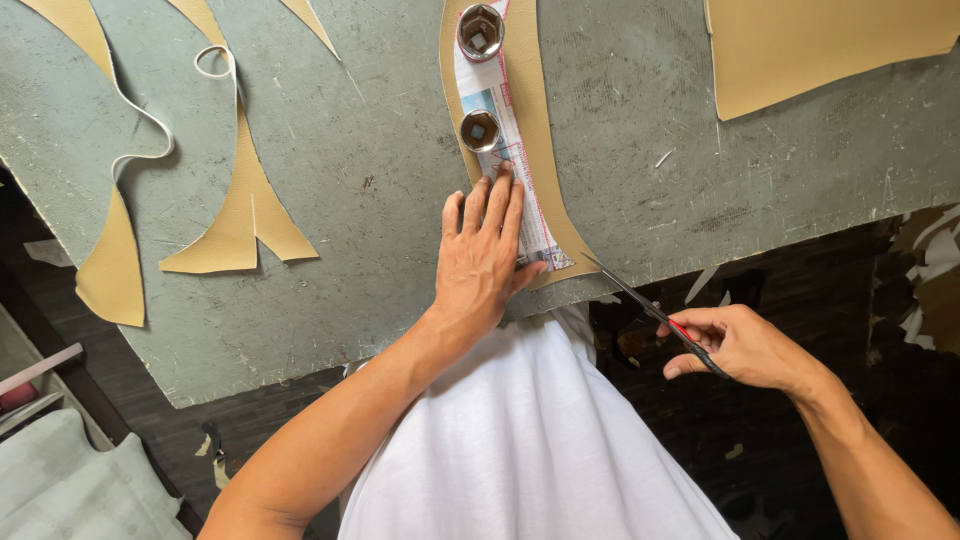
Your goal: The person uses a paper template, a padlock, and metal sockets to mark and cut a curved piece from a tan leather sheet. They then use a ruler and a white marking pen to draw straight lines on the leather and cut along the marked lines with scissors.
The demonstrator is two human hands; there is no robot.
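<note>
On a scuffed grey-green worktop (380,170), a person in a white shirt presses the left hand (482,262) flat, fingers spread and holding nothing, on a long narrow printed paper pattern (515,170) that lies along a curved strip of tan sheet material (545,190). Two shiny steel socket heads (480,32) stand on the pattern as weights, one near the far edge of the view and the other (480,130) just beyond the fingertips of that hand. The right hand (738,345), closed around the handles of black scissors with a touch of red (650,310), hovers off the near edge of the worktop; the blades stand slightly apart, their tips at the lower end of the tan strip, close beside the pattern's bottom corner. To the left lie offcuts of the same tan material (245,215), among them a forked piece and thin curling trimmings (140,125). A larger tan sheet (810,50) rests at the upper right corner. Pale scraps (925,290) litter the dark floor at right, and a grey cushion-like object (70,480) sits at lower left.
</note>
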